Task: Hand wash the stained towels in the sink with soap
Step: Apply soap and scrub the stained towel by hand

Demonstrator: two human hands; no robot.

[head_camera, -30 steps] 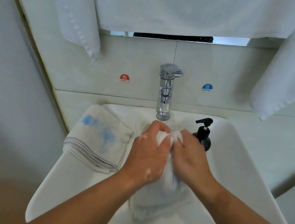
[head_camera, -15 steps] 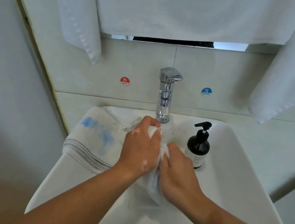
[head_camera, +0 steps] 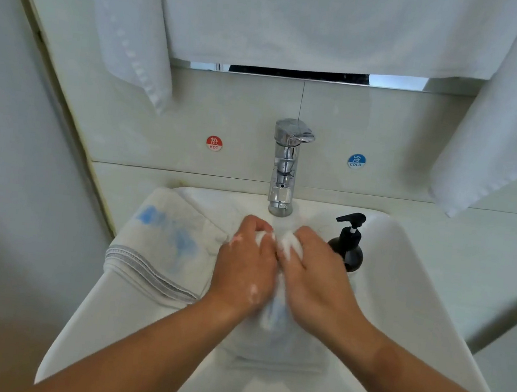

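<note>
The left hand (head_camera: 246, 267) and right hand (head_camera: 315, 276) are closed on a bunched wet towel (head_camera: 272, 308) over the sink (head_camera: 401, 294), knuckles touching, suds flecking the skin. Compared with half a second ago, the fists are drawn level and pressed together, so a rubbing stroke is judged under way. A second towel (head_camera: 163, 246), its blue stain unwashed, is draped on the left rim. The soap dispenser (head_camera: 348, 246) stands just beside the right hand and could be knocked. No water is seen running from the faucet (head_camera: 285, 166).
</note>
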